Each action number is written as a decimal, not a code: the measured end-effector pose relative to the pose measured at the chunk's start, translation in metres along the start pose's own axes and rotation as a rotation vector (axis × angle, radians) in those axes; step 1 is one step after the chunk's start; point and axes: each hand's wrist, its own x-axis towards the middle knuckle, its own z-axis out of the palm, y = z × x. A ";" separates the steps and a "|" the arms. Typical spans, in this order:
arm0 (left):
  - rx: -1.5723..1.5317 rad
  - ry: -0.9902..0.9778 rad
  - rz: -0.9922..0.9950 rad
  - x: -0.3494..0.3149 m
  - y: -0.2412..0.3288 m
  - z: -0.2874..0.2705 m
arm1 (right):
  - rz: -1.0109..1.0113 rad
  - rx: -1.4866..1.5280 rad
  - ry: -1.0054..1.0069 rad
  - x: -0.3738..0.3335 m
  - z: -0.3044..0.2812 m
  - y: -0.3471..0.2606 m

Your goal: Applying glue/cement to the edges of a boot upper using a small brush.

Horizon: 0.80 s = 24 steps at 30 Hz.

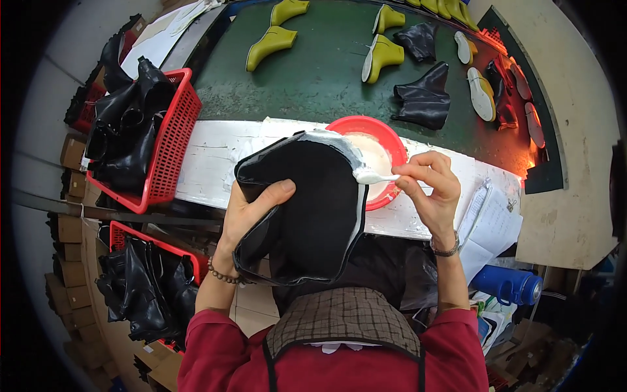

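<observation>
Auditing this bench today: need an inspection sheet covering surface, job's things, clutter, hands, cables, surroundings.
Surface: white bench top, scuffed, smeared.
Job's things: black boot upper, white-coated along its edge; small white applicator; round red plastic bowl, white paste inside.
Clutter: white written papers, blue cylindrical bottle, right side.
Hands: left hand grips upper; right hand pinches applicator.
Cables: nothing seen.
Surroundings: red perforated plastic baskets with black boots, left; green table with yellow-green boot forms, ahead.

Black upper (307, 206), white-smeared rim (345, 144), white brush (373, 177)
</observation>
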 end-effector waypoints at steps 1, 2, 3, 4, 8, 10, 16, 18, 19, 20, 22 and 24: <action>-0.028 0.005 0.018 0.001 -0.002 -0.001 | 0.007 0.007 0.006 -0.002 0.002 -0.002; -0.026 0.010 0.016 0.003 -0.002 -0.002 | 0.009 0.011 0.004 -0.004 0.004 -0.003; -0.034 0.028 0.061 0.005 -0.003 -0.003 | 0.009 0.006 -0.003 -0.008 0.006 -0.004; -0.041 0.045 0.107 0.007 -0.003 -0.002 | 0.008 -0.001 -0.008 -0.011 0.007 -0.005; -0.055 0.054 0.234 0.013 0.007 -0.002 | 0.056 0.011 -0.043 -0.018 0.014 -0.014; 0.125 0.122 0.394 0.028 0.002 -0.007 | 0.189 0.149 -0.034 -0.017 0.021 -0.005; 0.750 0.168 0.466 0.095 -0.013 -0.051 | 0.232 -0.452 -0.151 -0.006 0.015 0.042; 0.911 0.192 0.652 0.110 -0.042 -0.075 | 0.133 -0.593 -0.169 -0.008 0.024 0.045; 0.914 0.124 0.471 0.113 -0.058 -0.090 | 0.097 -0.663 -0.243 -0.013 0.025 0.048; 1.051 0.147 0.418 0.112 -0.071 -0.094 | 0.063 -0.736 -0.313 -0.013 0.026 0.052; 1.227 0.061 0.431 0.095 -0.072 -0.100 | 0.092 -0.733 -0.254 -0.008 0.018 0.053; 1.317 0.026 0.292 0.060 -0.060 -0.105 | 0.122 -0.648 -0.213 -0.008 0.010 0.044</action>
